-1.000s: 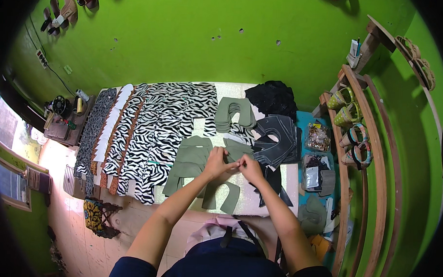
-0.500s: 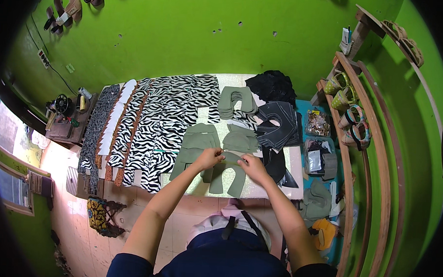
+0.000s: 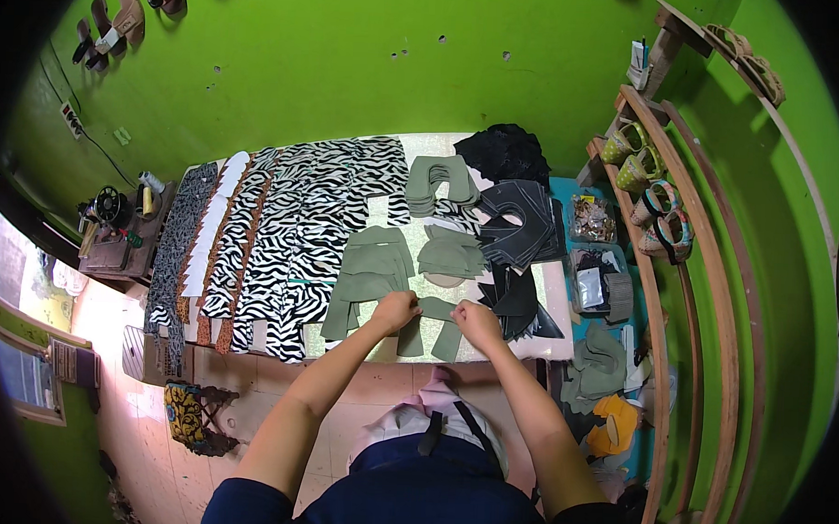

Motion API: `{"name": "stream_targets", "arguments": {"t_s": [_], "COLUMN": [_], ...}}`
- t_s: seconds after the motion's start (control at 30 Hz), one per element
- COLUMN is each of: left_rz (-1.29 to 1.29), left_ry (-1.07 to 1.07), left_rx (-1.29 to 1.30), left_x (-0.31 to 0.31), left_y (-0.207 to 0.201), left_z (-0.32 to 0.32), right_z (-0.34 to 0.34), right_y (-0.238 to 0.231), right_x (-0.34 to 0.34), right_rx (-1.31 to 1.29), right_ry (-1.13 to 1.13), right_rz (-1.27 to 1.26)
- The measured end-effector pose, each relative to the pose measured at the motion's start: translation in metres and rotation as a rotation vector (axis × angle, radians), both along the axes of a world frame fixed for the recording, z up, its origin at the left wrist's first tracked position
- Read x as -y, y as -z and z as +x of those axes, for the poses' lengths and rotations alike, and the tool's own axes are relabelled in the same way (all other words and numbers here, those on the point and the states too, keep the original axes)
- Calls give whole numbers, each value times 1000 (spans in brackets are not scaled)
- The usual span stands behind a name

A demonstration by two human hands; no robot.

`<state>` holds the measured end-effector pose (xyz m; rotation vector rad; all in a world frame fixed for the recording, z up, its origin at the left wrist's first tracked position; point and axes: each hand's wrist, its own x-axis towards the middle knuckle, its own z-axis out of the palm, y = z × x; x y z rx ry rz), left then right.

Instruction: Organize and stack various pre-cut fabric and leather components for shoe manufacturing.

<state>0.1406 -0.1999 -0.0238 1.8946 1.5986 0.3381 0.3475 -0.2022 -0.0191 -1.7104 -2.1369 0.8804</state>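
Holding a U-shaped olive-green cut piece (image 3: 433, 323) just below the centre of the frame, the left hand (image 3: 396, 310) and right hand (image 3: 477, 321) each close their fingers on one side of it, near the front edge of the worktable (image 3: 390, 353). Handling it well looks to be a matter of keeping both grips even, so the soft piece stays flat and its two legs hang level, and of keeping it apart from the stack of olive-green pieces (image 3: 368, 277) touching it on the left and from the dark grey pieces (image 3: 518, 298) on the right. The rows of zebra-print strips (image 3: 296, 230) fill the left-centre and lie clear of the hands. Hard to make out: the fingertips themselves, curled under the knuckles, so whether they pinch one layer or several cannot be told. The person's own body covers the table's near edge, and the shelf of sandals (image 3: 653, 196) at the right bends off toward the rim.
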Motion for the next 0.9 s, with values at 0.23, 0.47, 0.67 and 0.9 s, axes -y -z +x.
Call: {"name": "stream_targets", "arguments": {"t_s": [0.23, 0.47, 0.67, 0.9], "left_rz": [-70, -89, -100, -141], "left_ry": [-40, -109, -64, -79], "left_rx": [-166, -234, -123, -185], "left_x": [-4, -5, -10, -8], "left_y": [-3, -11, -2, -11], "left_z": [10, 17, 7, 13], "right_z": [-1, -4, -3, -3], "right_y": [5, 5, 13, 15], "right_x": [-3, 0, -2, -8], "right_rx": [131, 146, 64, 115], "right_ry": [-18, -43, -28, -43], "right_rz": [17, 66, 92, 28]}}
